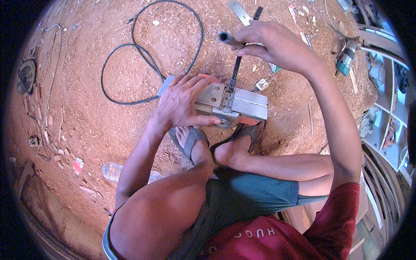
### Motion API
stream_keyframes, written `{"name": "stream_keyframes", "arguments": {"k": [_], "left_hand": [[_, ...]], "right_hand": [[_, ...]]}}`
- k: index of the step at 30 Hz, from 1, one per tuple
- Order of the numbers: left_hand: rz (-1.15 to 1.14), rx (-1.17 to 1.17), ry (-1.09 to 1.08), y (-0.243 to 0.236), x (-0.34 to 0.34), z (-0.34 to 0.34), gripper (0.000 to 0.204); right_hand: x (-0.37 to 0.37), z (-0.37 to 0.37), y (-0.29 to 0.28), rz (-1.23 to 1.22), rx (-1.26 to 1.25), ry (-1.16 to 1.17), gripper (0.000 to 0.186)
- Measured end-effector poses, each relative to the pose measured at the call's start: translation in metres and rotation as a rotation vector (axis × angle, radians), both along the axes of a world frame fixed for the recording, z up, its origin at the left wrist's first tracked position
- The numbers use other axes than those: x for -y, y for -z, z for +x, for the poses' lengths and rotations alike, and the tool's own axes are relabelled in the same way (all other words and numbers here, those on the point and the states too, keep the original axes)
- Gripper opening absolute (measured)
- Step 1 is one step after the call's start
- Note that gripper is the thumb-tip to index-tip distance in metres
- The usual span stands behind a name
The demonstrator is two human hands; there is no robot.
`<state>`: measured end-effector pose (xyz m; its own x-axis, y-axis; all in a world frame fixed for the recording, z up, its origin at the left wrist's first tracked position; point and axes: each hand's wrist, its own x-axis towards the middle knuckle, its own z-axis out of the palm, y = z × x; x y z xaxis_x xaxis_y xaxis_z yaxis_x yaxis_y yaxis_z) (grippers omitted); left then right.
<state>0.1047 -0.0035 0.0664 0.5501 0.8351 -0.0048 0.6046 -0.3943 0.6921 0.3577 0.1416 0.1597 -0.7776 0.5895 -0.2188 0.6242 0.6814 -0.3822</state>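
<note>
An electric hand planer (249, 104) lies upside down just beyond my feet, its metal sole and cutter slot facing up. My left hand (184, 97) grips the planer's left part, fingers over the sole and thumb along the near side by a round dark cover. Above the slot, my right hand (268, 43) is closed around a dark wrench (236, 71) with a hollow tubular end. The wrench's thin shaft slants down to the cutter slot, where its tip meets the planer. My fingers and palm hide part of the wrench.
A black cable (104, 73) loops on the ground behind the planer. A white plug (261, 84) lies to its right, a metal strip (239, 12) farther back. A teal power tool (346, 60) rests at right near shelves (385, 99). A clear plastic bottle (112, 171) is at left.
</note>
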Motion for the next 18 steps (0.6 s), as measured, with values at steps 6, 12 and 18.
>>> {"name": "stream_keyframes", "arguments": {"k": [6,12,18], "left_hand": [[0.005,-0.002,-0.003,0.0017,0.0007,-0.0004,0.097],[0.009,-0.010,-0.007,0.0069,0.0026,-0.0005,0.098],[-0.008,-0.020,0.007,0.0025,0.0010,-0.0003,0.099]], "right_hand": [[-0.0097,0.0068,0.0028,-0.047,-0.050,-0.058,0.023],[-0.0079,0.0078,0.0007,0.010,0.008,-0.045,0.025],[-0.0065,-0.0008,-0.0048,0.036,0.083,-0.027,0.036]]}}
